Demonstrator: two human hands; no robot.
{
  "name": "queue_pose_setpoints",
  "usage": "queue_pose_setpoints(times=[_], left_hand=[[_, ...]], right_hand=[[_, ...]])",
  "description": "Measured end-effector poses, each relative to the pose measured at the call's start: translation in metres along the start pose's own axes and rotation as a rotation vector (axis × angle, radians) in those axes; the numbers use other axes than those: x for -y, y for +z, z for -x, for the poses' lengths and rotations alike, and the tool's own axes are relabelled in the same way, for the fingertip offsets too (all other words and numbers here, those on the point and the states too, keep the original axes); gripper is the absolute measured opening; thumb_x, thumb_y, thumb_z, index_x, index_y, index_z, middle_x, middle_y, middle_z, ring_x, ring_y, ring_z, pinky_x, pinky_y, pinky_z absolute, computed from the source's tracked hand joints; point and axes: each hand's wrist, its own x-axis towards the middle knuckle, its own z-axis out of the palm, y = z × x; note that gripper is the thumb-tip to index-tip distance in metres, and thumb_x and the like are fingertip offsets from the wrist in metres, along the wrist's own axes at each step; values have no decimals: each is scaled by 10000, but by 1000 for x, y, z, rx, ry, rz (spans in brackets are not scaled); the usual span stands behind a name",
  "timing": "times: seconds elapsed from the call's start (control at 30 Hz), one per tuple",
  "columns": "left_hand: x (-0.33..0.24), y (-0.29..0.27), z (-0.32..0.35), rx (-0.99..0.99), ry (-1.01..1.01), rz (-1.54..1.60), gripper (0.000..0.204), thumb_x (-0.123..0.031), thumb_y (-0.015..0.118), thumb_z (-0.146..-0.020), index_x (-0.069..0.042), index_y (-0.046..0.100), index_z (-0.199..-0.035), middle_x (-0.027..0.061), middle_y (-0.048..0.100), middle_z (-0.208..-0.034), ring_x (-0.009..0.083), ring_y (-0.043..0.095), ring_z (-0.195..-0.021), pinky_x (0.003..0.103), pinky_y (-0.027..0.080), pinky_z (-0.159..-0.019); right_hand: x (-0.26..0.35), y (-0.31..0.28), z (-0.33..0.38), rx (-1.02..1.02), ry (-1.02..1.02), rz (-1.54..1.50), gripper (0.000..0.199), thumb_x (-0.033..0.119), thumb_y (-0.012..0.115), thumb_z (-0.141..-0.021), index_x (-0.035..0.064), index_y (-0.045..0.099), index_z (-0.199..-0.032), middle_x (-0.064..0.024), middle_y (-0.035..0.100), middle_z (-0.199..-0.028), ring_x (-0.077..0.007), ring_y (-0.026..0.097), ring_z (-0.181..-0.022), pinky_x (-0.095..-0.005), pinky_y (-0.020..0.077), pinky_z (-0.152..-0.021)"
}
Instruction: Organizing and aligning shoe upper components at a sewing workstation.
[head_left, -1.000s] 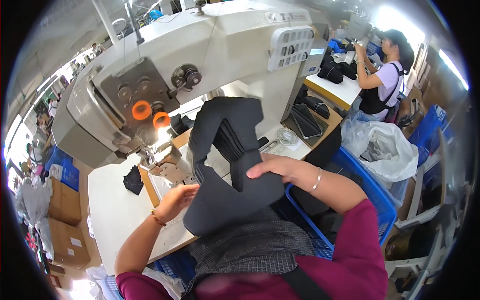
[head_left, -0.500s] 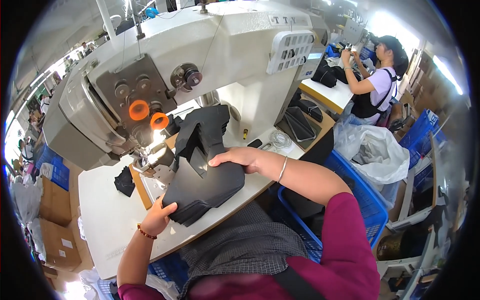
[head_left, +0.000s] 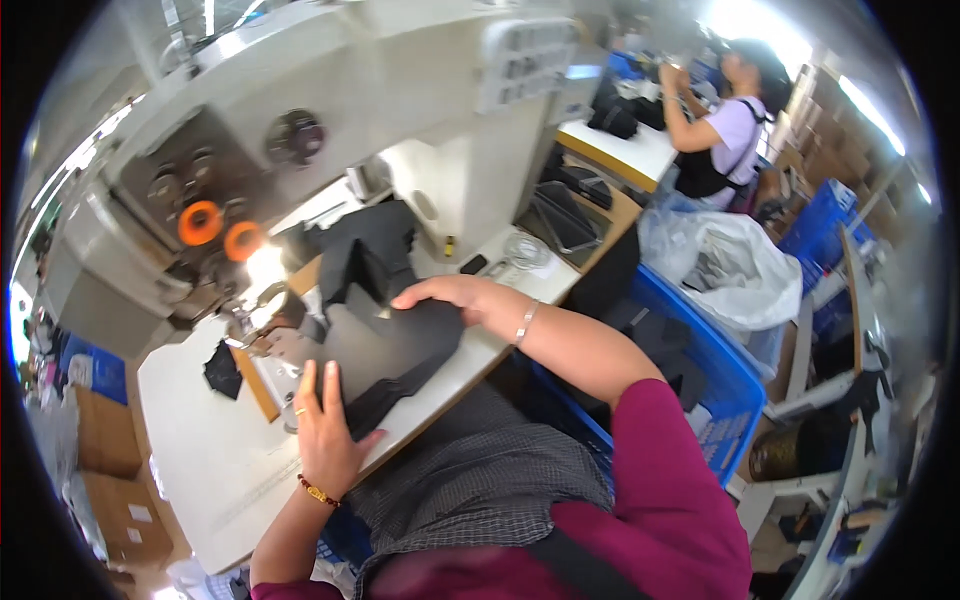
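Observation:
A stack of black shoe-upper-shaped pieces (head_left: 385, 340) with a V-shaped notch lies over the white sewing table, beside the machine's needle area. My right hand (head_left: 440, 300) grips its right side, thumb on top near the notch and the other fingers hidden beneath. At the near left edge of the stack, my left hand (head_left: 335, 425) is open, fingers stretched forward and thumb apart. It is at or touching the edge; exact contact is unclear. The large sewing machine (head_left: 370, 90) stands just beyond, its lamp lit next to two orange discs (head_left: 200, 222).
A small black piece (head_left: 223, 370) lies on the white tabletop (head_left: 190, 460) at left. To the right are a blue crate (head_left: 735, 400) with dark pieces, a white plastic bag (head_left: 775, 270), and a coiled white cable (head_left: 527, 250). A co-worker (head_left: 735, 135) sits at a far-right table.
My left hand has released its grip on the stack's corner and opened. The stack's near edges now look less fanned out. My head view has shifted, moving the machine left and up in the picture.

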Motion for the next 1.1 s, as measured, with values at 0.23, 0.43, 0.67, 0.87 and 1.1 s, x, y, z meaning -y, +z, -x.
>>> queue_pose_setpoints(times=[0.23, 0.43, 0.67, 0.87, 1.1], left_hand=[[9, 7, 9, -50, -60, -88, 1179, -61, 945, -522, -124, 349, -1537, 217, 345, -1510, 448, 407, -1353, 489, 395, -1108], [8, 15, 23, -87, -132, -109, 1120, -8, 919, -534, -139, 390, -1513, 197, 361, -1467, 455, 415, -1333, 499, 403, -1094], [-1, 26, 29, -212, -221, -37, 1049, -5, 893, -600, -147, 395, -1511, 252, 304, -1515, 481, 391, -1355, 513, 389, -1102], [3, 33, 31, -298, -274, -17, 1059, -68, 923, -594, -143, 383, -1502, 282, 268, -1521, 504, 387, -1351, 518, 408, -1086], [24, 26, 59, -291, -402, 6, 1104, -118, 949, -553, -136, 391, -1506, 260, 279, -1535, 467, 368, -1389, 498, 422, -1098]], right_hand=[[-34, 6, -3, -119, -247, -272, 305, 294, 703, -927, 36, 687, -1087, -85, 730, -1008, -191, 713, -847, -366, 595, -771], [-89, 32, -4, -487, -940, 251, 511, 315, 553, -1022, 20, 487, -1434, -99, 585, -1343, -176, 547, -1207, -285, 410, -1037], [-91, 36, -9, -641, -1121, 504, 269, 134, 526, -1022, 39, 630, -1253, -29, 558, -1142, -95, 523, -930, -242, 444, -839], [-81, 28, 12, -504, -1029, 531, 400, 145, 471, -1021, -9, 514, -1388, -109, 567, -1308, -194, 542, -1208, -309, 405, -1053], [-109, 58, -11, -628, -1110, 931, 411, 233, 495, -1007, 0, 555, -1340, -150, 562, -1353, -290, 492, -1301, -397, 342, -1128]])
